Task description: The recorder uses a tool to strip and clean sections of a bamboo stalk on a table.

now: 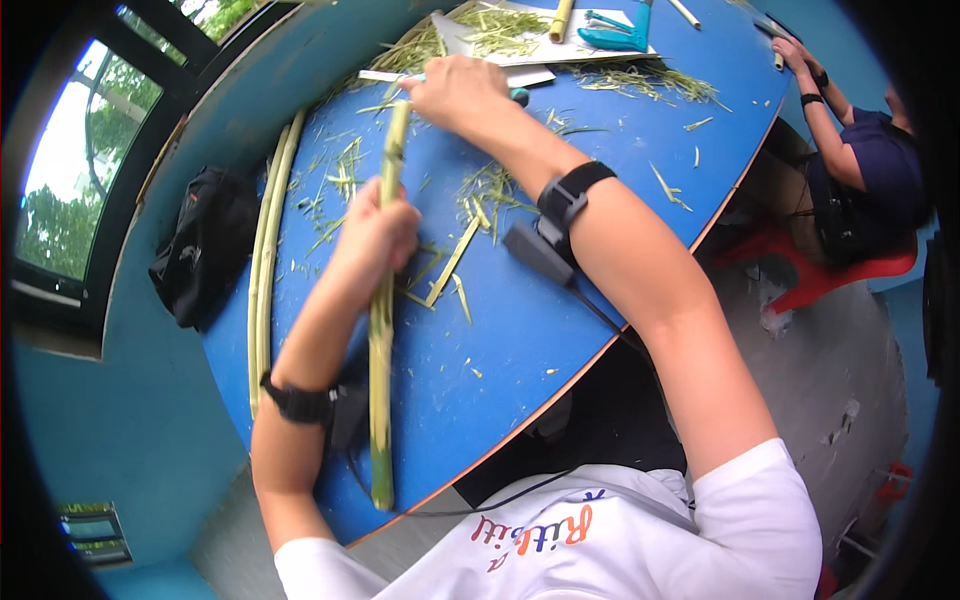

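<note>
My left hand (376, 232) is wrapped round a green-yellow bamboo stick (381, 400) at its upper half. The stick stands nearly lengthwise in front of me; its scraped top looks pale and its lower end is darker green. At the stick's top end, my right hand (462, 92) is closed on a teal-handled tool (519, 97). Only bits of teal show on either side of the fist, and its blade is hidden. Thin green shavings (490, 195) and a longer peeled strip (455, 262) lie beside the stick.
Two long bamboo sticks (266, 250) lie along the left side of the blue table (500, 345), near a black bag (205, 245). A white board (545, 60) with shavings and another teal tool (620, 38) is at the far side. A person (860, 150) sits at the right.
</note>
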A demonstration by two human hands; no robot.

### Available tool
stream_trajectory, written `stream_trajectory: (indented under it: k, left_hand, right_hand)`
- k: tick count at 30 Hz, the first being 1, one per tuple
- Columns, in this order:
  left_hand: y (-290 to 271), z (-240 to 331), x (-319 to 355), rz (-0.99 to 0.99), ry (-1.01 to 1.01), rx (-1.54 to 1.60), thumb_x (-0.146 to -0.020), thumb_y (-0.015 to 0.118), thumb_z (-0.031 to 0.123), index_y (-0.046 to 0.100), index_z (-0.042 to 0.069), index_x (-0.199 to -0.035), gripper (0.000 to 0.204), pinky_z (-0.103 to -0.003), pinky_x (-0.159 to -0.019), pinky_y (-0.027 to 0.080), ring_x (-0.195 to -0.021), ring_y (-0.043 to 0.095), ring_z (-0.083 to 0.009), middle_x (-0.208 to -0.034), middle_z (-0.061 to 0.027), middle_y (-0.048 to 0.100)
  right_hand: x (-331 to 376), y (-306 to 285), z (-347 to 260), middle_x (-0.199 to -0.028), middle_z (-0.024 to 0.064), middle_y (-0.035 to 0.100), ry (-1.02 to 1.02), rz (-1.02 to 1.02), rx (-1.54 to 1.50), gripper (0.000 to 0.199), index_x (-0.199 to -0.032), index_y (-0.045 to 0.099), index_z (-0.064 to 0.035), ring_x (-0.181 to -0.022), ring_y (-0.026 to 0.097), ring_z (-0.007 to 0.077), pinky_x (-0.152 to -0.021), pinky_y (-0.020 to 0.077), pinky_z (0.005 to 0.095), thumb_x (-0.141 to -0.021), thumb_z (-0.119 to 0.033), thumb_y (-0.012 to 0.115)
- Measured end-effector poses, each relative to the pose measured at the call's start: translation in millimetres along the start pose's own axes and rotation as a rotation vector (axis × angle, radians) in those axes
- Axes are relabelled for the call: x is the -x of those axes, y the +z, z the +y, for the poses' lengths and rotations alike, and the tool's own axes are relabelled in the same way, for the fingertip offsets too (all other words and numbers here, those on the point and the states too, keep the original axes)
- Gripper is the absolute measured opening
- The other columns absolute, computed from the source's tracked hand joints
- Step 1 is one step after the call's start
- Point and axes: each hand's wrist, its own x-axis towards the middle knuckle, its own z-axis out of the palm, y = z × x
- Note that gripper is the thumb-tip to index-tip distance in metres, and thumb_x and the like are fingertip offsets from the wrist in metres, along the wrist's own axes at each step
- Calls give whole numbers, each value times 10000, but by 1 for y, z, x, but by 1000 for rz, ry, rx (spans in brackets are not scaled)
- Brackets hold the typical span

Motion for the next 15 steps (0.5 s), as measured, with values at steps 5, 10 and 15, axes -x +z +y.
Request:
stream_trajectory:
  k: [5, 10, 15]
  left_hand:
    - [-5, -2, -1, 56, -67, 85, -768, 509, 11, 384, 108, -815, 165, -228, -333, 259, -378, 327, -69, -566, 26, 369]
    - [-6, -4, -3, -1, -50, 207, -816, 516, 58, 382, 123, -816, 149, -212, -345, 264, -391, 339, -58, -569, 36, 369]
    - [-5, -8, -3, 51, -30, 343, -921, 425, 274, 447, 75, -932, 200, -196, -377, 316, -418, 383, -69, -582, 11, 423]
  right_hand:
    - [2, -6, 0, -883, 225, 645, 42, 109, -96, 514, -860, 671, -33, -872, 613, 397, -779, 480, 461, -873, -495, 445]
    - [17, -13, 1, -870, 220, 629, -48, 15, -61, 547, -739, 603, -17, -877, 593, 386, -782, 450, 461, -876, -520, 436]
    - [20, -21, -8, -895, 230, 640, -73, -205, -49, 552, -867, 648, 3, -903, 603, 370, -802, 460, 437, -872, -510, 444]
